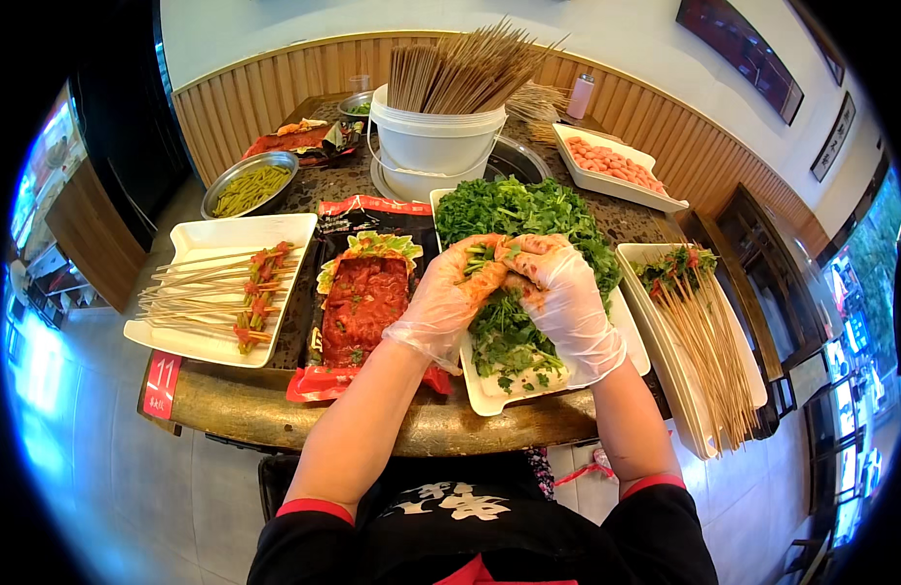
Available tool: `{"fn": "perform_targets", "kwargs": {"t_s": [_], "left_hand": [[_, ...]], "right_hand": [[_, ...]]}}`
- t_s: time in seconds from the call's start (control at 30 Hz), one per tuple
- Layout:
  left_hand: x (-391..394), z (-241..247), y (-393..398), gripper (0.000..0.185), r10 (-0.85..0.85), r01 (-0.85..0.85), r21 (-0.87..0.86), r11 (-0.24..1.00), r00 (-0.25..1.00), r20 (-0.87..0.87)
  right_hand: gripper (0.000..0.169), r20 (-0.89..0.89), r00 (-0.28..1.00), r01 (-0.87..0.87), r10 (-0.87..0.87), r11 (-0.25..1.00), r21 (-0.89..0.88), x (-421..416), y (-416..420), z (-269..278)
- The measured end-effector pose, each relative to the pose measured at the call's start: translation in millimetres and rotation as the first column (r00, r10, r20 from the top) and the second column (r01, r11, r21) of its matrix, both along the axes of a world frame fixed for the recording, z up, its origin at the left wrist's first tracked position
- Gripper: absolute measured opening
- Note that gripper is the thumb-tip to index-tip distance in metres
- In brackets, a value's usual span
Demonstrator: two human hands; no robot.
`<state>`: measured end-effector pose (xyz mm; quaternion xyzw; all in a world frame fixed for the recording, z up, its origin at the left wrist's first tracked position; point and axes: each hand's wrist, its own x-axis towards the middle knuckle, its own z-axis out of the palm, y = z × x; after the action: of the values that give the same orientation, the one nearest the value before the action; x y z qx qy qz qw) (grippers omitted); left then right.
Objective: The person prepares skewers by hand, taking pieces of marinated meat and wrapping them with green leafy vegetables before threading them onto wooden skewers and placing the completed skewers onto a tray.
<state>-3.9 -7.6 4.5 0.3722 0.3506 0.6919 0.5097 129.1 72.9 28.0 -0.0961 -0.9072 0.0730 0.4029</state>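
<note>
Both my hands wear clear plastic gloves stained red and meet above a white tray heaped with cilantro. My left hand is closed on a small bunch of cilantro stems. The fingers of my right hand are bent against the same bunch; whether they grip it is hidden. Left of my hands lies an opened packet of red marinated meat slices. Farther left, a white tray bears skewers with red meat wrapped round green stems. Skewered cilantro bundles lie on the right tray.
A white bucket of bamboo skewers stands behind the cilantro. Around it are a steel bowl of green pickled peppers or beans, another red meat packet, a tray of pink sausage-like pieces and a pink bottle.
</note>
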Motion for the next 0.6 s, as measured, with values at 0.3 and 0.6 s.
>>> {"fn": "perform_targets", "kwargs": {"t_s": [0.3, 0.6], "left_hand": [[-10, -11, 8, 0.022, 0.018, -0.018, 0.089, 0.996, 1.000, 0.001], [-11, -10, 10, 0.016, 0.025, -0.030, 0.069, 0.997, 0.998, 0.063]], "right_hand": [[0.037, -0.273, 0.953, -0.302, 0.129, 0.446, -0.843, 49, 15, 23], [0.029, -0.001, 0.997, 0.062, -0.071, 0.873, -0.484, 30, 4, 3]]}}
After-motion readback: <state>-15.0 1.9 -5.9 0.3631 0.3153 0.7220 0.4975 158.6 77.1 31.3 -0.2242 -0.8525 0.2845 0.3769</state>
